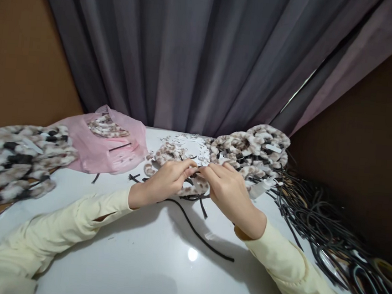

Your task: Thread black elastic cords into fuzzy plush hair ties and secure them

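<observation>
Beneath the fingers (186, 165), spotted plush (197, 187) is partly hidden.

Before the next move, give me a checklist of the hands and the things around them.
1. Left hand and right hand together over the furry piece: ok.
2. Firm pinch: cannot tell; what they grip is too small to make out.
3. Loose black cord with its near end free on the white table: ok.
4. Heap of black cords untangled: not ok, strands cross and loop.
5. Pink bag clear of both hands: ok.
</observation>
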Available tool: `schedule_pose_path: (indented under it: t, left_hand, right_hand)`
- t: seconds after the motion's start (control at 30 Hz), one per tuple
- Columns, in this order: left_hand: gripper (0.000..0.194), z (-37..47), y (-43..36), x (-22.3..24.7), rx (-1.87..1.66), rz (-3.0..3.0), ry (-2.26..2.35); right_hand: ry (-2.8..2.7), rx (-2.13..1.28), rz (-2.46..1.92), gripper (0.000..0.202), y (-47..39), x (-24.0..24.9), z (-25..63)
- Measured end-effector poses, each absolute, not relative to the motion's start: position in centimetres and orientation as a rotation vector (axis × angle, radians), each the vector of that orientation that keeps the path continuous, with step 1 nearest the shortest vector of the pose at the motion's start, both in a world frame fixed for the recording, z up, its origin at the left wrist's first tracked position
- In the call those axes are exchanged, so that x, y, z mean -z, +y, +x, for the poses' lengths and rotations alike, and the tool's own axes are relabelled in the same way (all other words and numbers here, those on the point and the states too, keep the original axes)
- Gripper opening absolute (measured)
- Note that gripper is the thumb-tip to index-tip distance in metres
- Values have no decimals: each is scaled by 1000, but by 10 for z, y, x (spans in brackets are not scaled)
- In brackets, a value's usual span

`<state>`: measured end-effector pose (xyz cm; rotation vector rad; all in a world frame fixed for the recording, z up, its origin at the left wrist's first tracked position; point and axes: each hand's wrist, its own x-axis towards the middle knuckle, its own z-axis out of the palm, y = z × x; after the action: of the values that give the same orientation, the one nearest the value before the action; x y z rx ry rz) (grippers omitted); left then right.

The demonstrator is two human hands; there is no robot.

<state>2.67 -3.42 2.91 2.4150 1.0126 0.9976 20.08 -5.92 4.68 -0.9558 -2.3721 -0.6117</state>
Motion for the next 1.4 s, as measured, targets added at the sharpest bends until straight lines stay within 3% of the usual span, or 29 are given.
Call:
schedule_pose_path:
  t: [0.3, 0.67, 0.77, 0.87, 1.1, 1.23, 1.4]
  left_hand:
    - [18, 26, -46, -36, -1013, 2275, 1032]
    - [7, 27, -52, -31, -1057, 2453, 890]
    - [15, 27, -50, -23, -1118, 2495, 870]
    - [22, 26, -49, -20, -1212, 2619, 721]
    - [14, 26, -47, -19, -1379, 3022, 386]
    - [8, 28, -48, -14, -1440, 2802, 547]
    - [16, 31, -43, -15, -1301, 2033, 1020]
  right_hand:
    - [-2315, 668, -973, 32, -53, -47, 204]
    - [-2352, 351, -936, 31, -42, -42, 210]
    - [-2363, 280, -917, 30, -42, -42, 210]
    - [-2394, 255, -874, 30, -44, -44, 211]
    - [-2465, 160, -771, 32, -43, -43, 212]
    - [-2437, 98, -782, 30, -39, -42, 211]
    - [-2068, 410, -948, 22, -50, -46, 205]
